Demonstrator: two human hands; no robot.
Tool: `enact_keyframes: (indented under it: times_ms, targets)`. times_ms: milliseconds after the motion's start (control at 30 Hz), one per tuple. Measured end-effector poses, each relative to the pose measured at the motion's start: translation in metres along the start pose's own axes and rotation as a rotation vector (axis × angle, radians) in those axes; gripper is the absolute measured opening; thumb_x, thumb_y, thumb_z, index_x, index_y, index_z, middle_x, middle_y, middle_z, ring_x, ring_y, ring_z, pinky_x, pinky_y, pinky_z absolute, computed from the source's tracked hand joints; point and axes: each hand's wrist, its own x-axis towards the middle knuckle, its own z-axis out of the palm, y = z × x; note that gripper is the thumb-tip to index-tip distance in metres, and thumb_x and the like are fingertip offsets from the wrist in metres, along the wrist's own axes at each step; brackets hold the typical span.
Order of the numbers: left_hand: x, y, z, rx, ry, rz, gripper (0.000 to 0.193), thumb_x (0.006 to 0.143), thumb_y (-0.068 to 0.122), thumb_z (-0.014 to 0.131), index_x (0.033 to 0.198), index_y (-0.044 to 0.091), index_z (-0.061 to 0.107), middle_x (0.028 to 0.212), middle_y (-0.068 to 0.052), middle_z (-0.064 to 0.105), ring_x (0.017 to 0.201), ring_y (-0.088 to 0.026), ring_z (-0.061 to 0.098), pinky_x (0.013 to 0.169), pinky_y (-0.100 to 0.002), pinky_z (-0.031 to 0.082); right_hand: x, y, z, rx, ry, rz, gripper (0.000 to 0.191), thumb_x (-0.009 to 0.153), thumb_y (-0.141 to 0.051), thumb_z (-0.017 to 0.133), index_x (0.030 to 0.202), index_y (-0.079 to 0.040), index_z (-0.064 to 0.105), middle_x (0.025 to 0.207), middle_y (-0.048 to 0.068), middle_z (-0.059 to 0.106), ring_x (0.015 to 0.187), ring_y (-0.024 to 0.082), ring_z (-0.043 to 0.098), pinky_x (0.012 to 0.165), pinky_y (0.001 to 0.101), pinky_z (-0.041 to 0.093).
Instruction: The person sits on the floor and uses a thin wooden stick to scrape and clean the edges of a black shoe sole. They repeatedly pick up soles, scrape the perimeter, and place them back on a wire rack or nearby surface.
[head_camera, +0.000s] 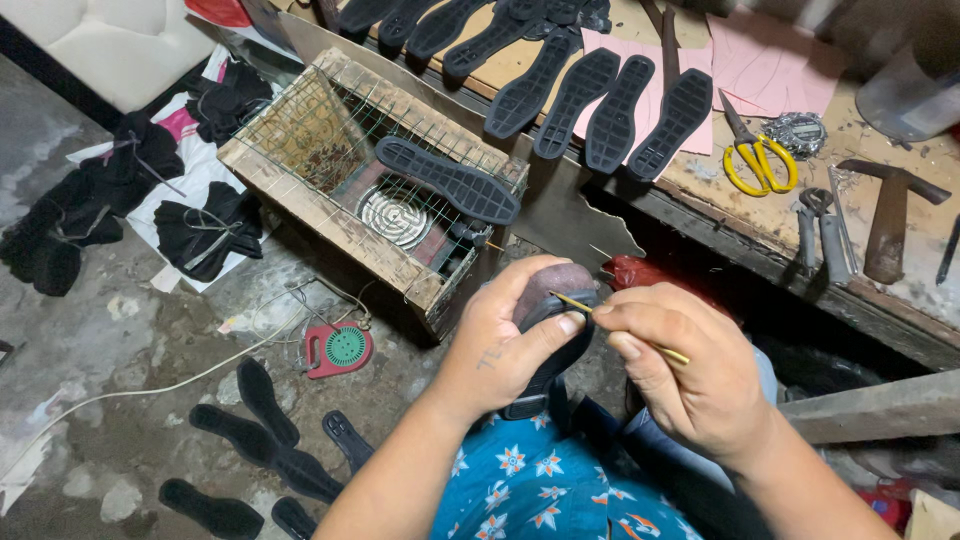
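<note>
The left hand (500, 350) has its fingers wrapped tight around a dark shoe (553, 300) over the person's lap. The right hand (690, 370) pinches a thin yellow stick (620, 328), its tip touching the shoe. It looks like glue brushing; next needs steady strokes along the edge.

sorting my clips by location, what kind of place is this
Most likely a small shoemaking or shoe repair workshop. Black rubber soles lie in a row on the workbench, beside yellow scissors and a hammer. The left hand holds a shoe.
</note>
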Motion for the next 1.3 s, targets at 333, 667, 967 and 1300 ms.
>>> enact_keyframes:
  times_ms: [333,667,967,1300]
  targets:
    - [-0.0029,-0.0043,-0.0017,-0.017,0.012,-0.027,0.045,0.092,0.016,0.073,0.132,0.0,0.059,0.118,-0.007,0.07,0.11,-0.014,0.067,0.101,-0.032,0.054,-0.006,-0.0011,-0.0008,-0.002,0.048,0.029,0.017,0.097,-0.003,0.063,0.114,-0.002,0.064,0.106,0.015,0.071,0.093,0.027,0.072,0.084,0.0329,0.057]
    - [-0.0054,-0.004,-0.0013,-0.053,0.024,-0.058,0.046,0.092,0.012,0.072,0.134,0.001,0.058,0.119,-0.007,0.069,0.11,-0.014,0.066,0.101,-0.032,0.054,-0.0075,0.0044,-0.0022,0.017,0.03,0.025,0.018,0.098,-0.004,0.063,0.116,-0.003,0.063,0.108,0.014,0.071,0.094,0.026,0.072,0.085,0.0325,0.057]
    - [-0.0066,-0.0068,-0.0038,-0.082,0.044,-0.075,0.044,0.091,0.009,0.072,0.132,0.001,0.058,0.117,-0.006,0.068,0.107,-0.013,0.065,0.097,-0.031,0.055,-0.0064,0.0045,-0.002,0.03,0.032,0.032,0.018,0.096,-0.003,0.063,0.115,-0.002,0.063,0.107,0.015,0.071,0.092,0.026,0.072,0.082,0.0325,0.057]
    - [-0.0078,-0.0083,-0.0051,-0.152,0.061,-0.097,0.043,0.092,0.007,0.071,0.132,0.0,0.058,0.119,-0.007,0.068,0.109,-0.014,0.066,0.099,-0.031,0.055,-0.0013,0.0015,-0.0001,-0.089,0.027,-0.046,0.02,0.093,-0.002,0.067,0.112,-0.001,0.063,0.106,0.014,0.07,0.094,0.03,0.07,0.084,0.0372,0.056]
